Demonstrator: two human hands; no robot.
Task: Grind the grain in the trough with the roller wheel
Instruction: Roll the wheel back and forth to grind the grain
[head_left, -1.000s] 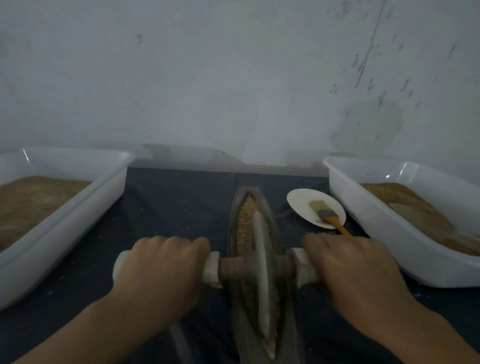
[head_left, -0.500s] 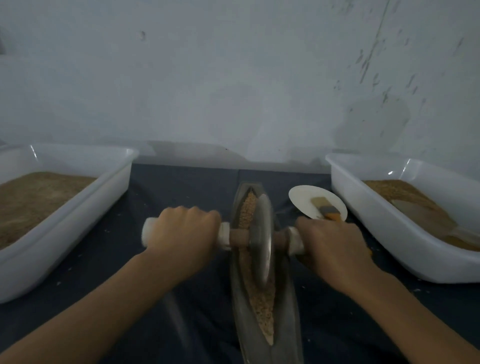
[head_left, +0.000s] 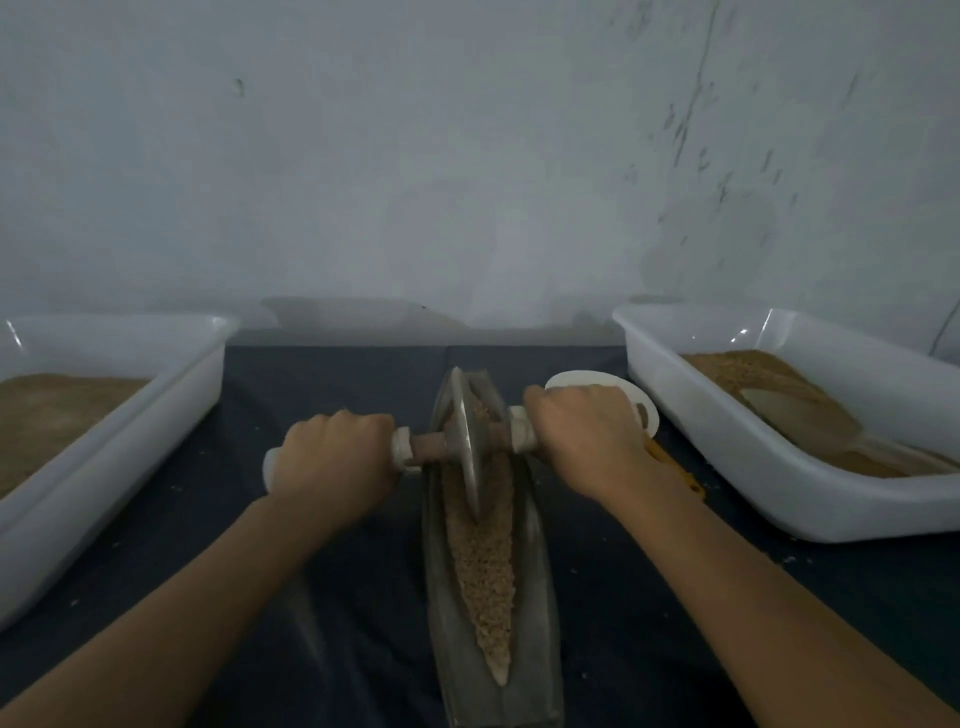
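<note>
Gripping roller wheel (head_left: 464, 441) axle w/ both hands, left hand (head_left: 332, 457) & right hand (head_left: 587, 441) fingers curled round handles; sitting in grain (head_left: 483, 561), upper trough (head_left: 535, 597), frame ctr.

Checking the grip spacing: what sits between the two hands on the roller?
In the head view, between the left hand and right hand runs the wooden axle carrying the roller wheel, standing in the trough.

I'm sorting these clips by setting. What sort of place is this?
Probably a plain workroom set up for hand grinding, not a home kitchen. A boat-shaped trough with a roller wheel sits on a dark cloth between two white tubs of brown meal, against a bare, stained wall.
</note>
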